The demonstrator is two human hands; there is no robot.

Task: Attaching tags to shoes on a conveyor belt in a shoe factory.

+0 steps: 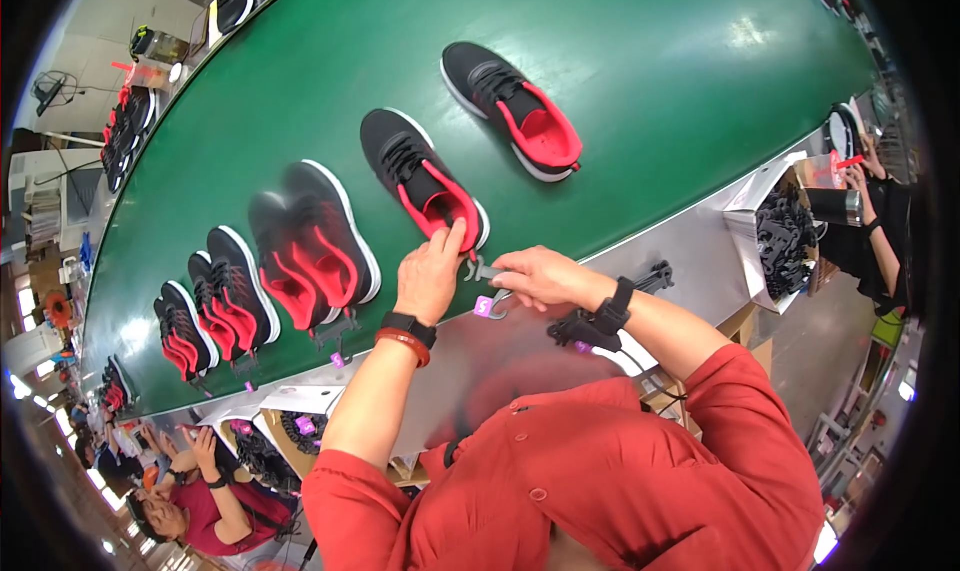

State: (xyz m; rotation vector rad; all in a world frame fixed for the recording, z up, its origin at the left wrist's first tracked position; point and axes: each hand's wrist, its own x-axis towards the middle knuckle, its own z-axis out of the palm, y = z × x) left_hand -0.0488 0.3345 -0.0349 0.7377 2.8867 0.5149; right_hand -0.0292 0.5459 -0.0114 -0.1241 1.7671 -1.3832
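Note:
On the green surface lies a black sneaker with a red lining, its heel toward me. My left hand is closed at its heel, fingers on the red collar. My right hand pinches a grey plastic shoe hanger just behind that heel. A purple tag shows below the hanger. Whether the hanger is hooked into the shoe is hard to see. Farther off to the right rests a second matching sneaker, with neither hand touching it.
Left of my hands, pairs of similar sneakers stand on the green belt, one pair blurred, with hangers at their heels. Black hangers lie on the metal ledge. A white box of hangers stands right. Co-workers are at both sides.

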